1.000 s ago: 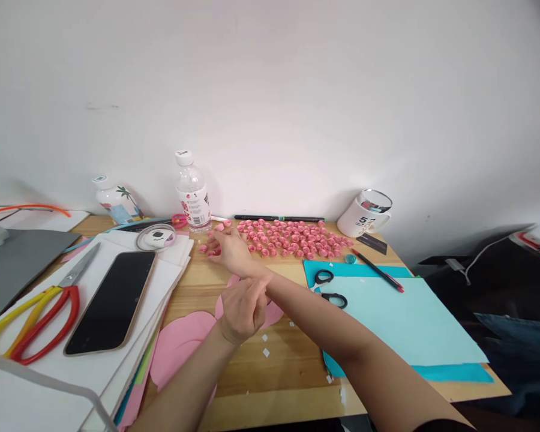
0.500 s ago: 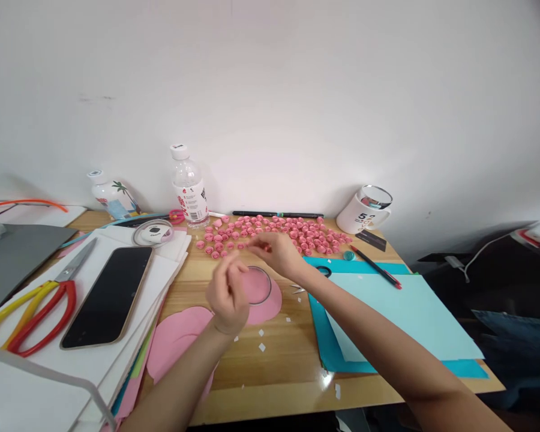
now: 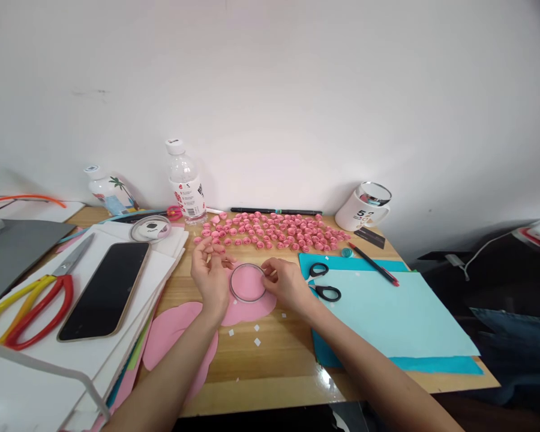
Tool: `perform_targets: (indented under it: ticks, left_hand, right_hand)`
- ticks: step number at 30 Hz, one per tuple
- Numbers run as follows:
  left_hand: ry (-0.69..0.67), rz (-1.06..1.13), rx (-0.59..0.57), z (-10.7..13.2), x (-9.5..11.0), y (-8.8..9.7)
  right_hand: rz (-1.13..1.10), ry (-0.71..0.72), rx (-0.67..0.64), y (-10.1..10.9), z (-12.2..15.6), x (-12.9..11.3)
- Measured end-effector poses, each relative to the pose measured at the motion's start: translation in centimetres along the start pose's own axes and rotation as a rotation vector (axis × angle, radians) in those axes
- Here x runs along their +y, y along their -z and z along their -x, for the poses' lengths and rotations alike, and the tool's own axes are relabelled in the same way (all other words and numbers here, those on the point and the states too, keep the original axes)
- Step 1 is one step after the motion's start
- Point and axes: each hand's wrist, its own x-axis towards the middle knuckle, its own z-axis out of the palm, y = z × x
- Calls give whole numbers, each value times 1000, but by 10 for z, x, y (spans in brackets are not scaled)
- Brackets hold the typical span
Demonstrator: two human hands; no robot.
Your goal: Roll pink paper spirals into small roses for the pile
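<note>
A thin dark ring [image 3: 248,282] lies on a pink paper piece [image 3: 247,312] in the middle of the table. My right hand [image 3: 290,285] pinches at the ring's right rim, fingertips closed together there. Just left of the ring is my left hand [image 3: 210,273], its fingers loosely curled and apart, with nothing visible in them. Behind both hands spread many small rolled pink paper roses [image 3: 279,231]. More pink paper pieces [image 3: 175,330] lie partly under my left forearm.
At right, black-handled scissors [image 3: 327,293] lie beside pale blue paper [image 3: 396,312]. A mug [image 3: 360,209] and a bottle [image 3: 186,189] stand by the wall. Left, a phone [image 3: 105,291] and red-yellow scissors [image 3: 49,294] rest on stacked paper. Small white squares [image 3: 257,342] dot the table.
My right hand has come back from the roses to the ring's right rim. My left hand has shifted up and left, its fingers loosening. The black-handled scissors now show more fully.
</note>
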Motion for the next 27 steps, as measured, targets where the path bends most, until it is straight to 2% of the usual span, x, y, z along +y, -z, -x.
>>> perform_targets:
  ticks: [3, 5, 7, 10, 11, 15, 19, 27]
  left_hand:
    - [-19, -44, 6, -3, -1, 1]
    - [-73, -180, -47, -8, -2, 4]
    - [-132, -427, -242, -13, -3, 7]
    - [-97, -803, -669, -20, -3, 14]
    - [-91, -877, -749, -22, -3, 17]
    - [-128, -1005, -921, -26, 1, 26]
    - [-206, -1108, -1039, -27, 4, 29]
    - [-277, -1163, -1107, -26, 5, 27]
  right_hand:
    - [-30, -49, 43, 10, -1, 0]
    - [-62, -68, 90, 22, -3, 3]
    - [-103, -80, 117, 35, -5, 8]
    - [-204, -111, 108, 47, -7, 17]
    - [-250, -119, 102, 49, -7, 20]
    - [-432, -147, 24, 46, -2, 27]
    - [-487, -202, -5, 42, 4, 31]
    - [-498, -254, 46, 46, 4, 28]
